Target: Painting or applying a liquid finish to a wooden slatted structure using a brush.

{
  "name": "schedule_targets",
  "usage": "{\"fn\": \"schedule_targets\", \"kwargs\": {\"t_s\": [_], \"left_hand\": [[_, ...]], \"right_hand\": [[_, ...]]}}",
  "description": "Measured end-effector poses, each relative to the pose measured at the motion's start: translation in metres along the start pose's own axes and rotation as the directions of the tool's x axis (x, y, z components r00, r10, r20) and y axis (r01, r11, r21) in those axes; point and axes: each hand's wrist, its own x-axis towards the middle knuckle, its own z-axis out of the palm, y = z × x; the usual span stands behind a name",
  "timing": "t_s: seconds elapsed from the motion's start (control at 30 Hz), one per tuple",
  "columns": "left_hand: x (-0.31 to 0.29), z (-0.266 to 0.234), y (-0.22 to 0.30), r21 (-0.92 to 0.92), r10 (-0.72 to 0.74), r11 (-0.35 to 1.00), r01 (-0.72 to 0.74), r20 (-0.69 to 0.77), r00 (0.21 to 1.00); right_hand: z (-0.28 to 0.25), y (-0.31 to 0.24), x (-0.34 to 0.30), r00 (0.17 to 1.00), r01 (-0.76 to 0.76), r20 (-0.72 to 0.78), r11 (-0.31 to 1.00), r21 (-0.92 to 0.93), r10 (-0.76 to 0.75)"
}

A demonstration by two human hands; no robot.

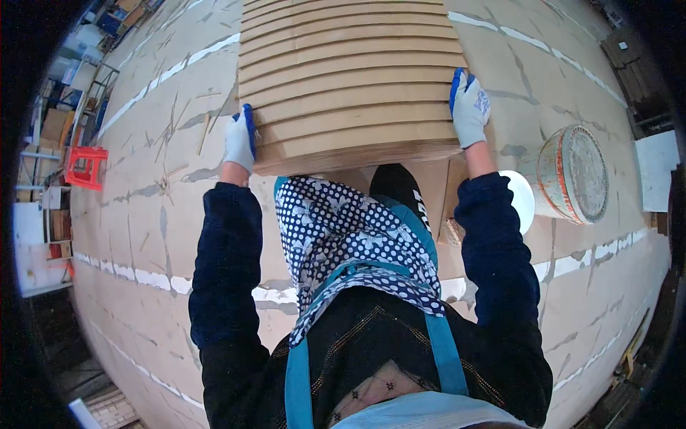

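Note:
A stack of brown cardboard sheets [350, 118] lies in front of me, overlapped like steps and running away to the top of the picture. My left hand [241, 139], in a white glove with blue fingers, grips the stack's near left edge. On the opposite side, my right hand [469, 109] wears a matching glove and holds the right edge a little farther from me. Both hands look closed on the cardboard, with their undersides partly hidden. The near end of the stack hangs just above my apron [343, 236].
To the right stands a large stained bucket [564, 175] beside a round white object [520, 200]. A red plastic stool [87, 169] is at the far left, near loaded shelving. Thin strips [203, 134] lie scattered on the floor left of the stack.

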Motion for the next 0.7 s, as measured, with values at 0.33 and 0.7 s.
{"fn": "schedule_targets", "kwargs": {"t_s": [0.33,0.7], "left_hand": [[-0.005,0.007,0.003,0.351,-0.017,0.932,0.085,-0.192,0.981],[-0.058,-0.062,-0.01,-0.132,-0.379,0.889,0.438,0.324,0.867]], "right_hand": [[-0.008,0.002,0.003,0.985,-0.102,0.144,0.992,0.07,0.091],[-0.052,0.073,-0.006,0.869,0.202,0.395,0.942,0.267,-0.299]]}}
